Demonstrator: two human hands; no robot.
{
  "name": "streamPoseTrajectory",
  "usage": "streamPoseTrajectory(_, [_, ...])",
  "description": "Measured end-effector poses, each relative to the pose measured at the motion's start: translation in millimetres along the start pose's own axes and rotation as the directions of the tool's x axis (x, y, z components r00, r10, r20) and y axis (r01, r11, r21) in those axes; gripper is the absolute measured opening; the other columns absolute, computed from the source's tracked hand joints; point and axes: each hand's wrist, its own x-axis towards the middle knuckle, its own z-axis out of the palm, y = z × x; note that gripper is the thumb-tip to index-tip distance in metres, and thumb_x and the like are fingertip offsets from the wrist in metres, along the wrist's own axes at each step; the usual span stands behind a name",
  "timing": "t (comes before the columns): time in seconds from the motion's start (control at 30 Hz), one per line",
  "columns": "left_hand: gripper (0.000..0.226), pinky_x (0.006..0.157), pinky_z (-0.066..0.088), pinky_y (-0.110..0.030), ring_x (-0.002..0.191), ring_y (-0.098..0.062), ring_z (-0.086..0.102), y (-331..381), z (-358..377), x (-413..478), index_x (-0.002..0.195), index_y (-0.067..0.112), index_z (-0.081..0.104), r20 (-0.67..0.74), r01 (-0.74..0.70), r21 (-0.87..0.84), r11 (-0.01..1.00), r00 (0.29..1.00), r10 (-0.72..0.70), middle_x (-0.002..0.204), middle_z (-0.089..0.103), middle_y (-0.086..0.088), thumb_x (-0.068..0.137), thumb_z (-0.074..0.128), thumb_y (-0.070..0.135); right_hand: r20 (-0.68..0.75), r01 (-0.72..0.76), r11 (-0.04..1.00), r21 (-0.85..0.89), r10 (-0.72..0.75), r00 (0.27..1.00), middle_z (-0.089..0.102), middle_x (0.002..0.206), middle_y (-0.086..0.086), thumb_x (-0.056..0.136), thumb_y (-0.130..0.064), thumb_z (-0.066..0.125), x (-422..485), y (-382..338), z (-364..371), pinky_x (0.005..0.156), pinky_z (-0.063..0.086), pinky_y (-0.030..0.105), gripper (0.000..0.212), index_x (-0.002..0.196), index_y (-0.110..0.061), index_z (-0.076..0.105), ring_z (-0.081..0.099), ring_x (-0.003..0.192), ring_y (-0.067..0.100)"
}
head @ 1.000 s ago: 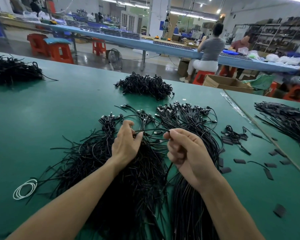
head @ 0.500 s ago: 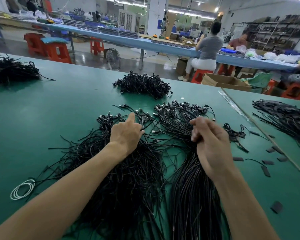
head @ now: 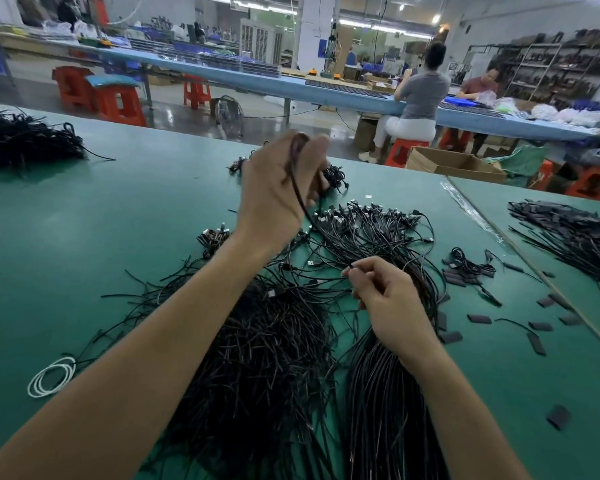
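Head view, first voice: Where are the hands?

Second voice: The left hand (head: 279, 188) is up above the far edge of the pile of black cables (head: 274, 344), fingers curled round one black cable (head: 303, 207). The right hand (head: 388, 299) sits low over the pile's right side, thumb and fingertip pinching what seems to be the same cable's end.

First voice: And the cable itself?

Second voice: It slants down from the left hand to the right, above the pile, which lies on a green table (head: 84, 237).

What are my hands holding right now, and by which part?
The left hand grips a black cable along its length, raised above the pile; the right hand pinches a cable end between its fingertips.
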Motion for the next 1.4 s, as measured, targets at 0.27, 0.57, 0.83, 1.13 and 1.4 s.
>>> streamPoseTrajectory(0.27, [0.033,0.042,0.027,-0.016,0.044,0.0,0.032,7.0,1.6,-25.9,0.073,0.019,0.041,-0.157,-0.165,-0.169,0.972,0.978,0.139,0.056,0.038,0.008,0.105,0.038,0.009,-0.32,-0.049,0.95,-0.308,-0.055,0.946,0.061,0.064,-0.006,0.102,-0.025,0.053,0.8,12.2,-27.2,0.049,0.039,0.012,0.019,0.089,-0.022,0.066,0.052,0.05,0.0])
streamPoseTrajectory(0.57, [0.051,0.053,0.041,-0.025,0.046,-0.013,0.046,8.0,24.6,-138.2,0.067,0.023,0.044,0.895,-0.39,0.218,0.895,0.445,-0.024,0.055,0.051,0.007,0.102,0.029,0.057,-0.209,-0.187,0.702,0.687,0.439,0.874,0.069,0.083,0.013,0.103,-0.011,0.05,10.0,6.9,-47.2,0.054,0.059,0.027,0.019,0.114,0.0,0.061,0.071,0.062,0.02])
streamPoseTrajectory(0.83, [0.028,0.094,0.046,-0.042,0.109,-0.023,0.05,-17.5,68.1,-163.5,0.123,0.016,0.059,0.859,-0.534,0.451,0.716,0.477,-0.185,0.119,0.052,-0.005,0.106,0.043,0.032,-0.276,-0.039,0.935,0.351,0.143,0.951,0.072,0.106,0.002,0.105,-0.01,0.044,9.0,-11.9,-50.5,0.043,0.051,0.021,0.028,0.131,-0.02,0.047,0.073,0.063,0.023])
streamPoseTrajectory(1.13, [0.015,0.072,0.044,-0.02,0.074,-0.009,0.049,-33.7,34.2,-113.7,0.086,0.022,0.049,0.272,-0.112,0.592,0.798,0.96,-0.067,0.082,0.053,0.011,0.082,0.063,0.023,-0.225,0.059,0.987,-0.147,-0.091,0.97,0.07,0.073,-0.008,0.097,-0.013,0.061,8.2,3.4,-43.2,0.052,0.04,0.011,0.019,0.096,-0.029,0.072,0.054,0.055,-0.001])
streamPoseTrajectory(1.4, [0.035,0.089,0.045,-0.026,0.097,-0.009,0.051,-47.5,28.9,-99.0,0.113,0.022,0.052,0.199,-0.026,0.562,0.827,0.974,-0.105,0.107,0.055,0.01,0.09,0.066,0.044,0.06,0.133,0.944,-0.303,-0.12,0.991,0.062,0.063,-0.02,0.097,-0.016,0.062,3.4,-4.6,-37.8,0.049,0.037,0.013,0.026,0.086,-0.038,0.07,0.049,0.053,0.002])
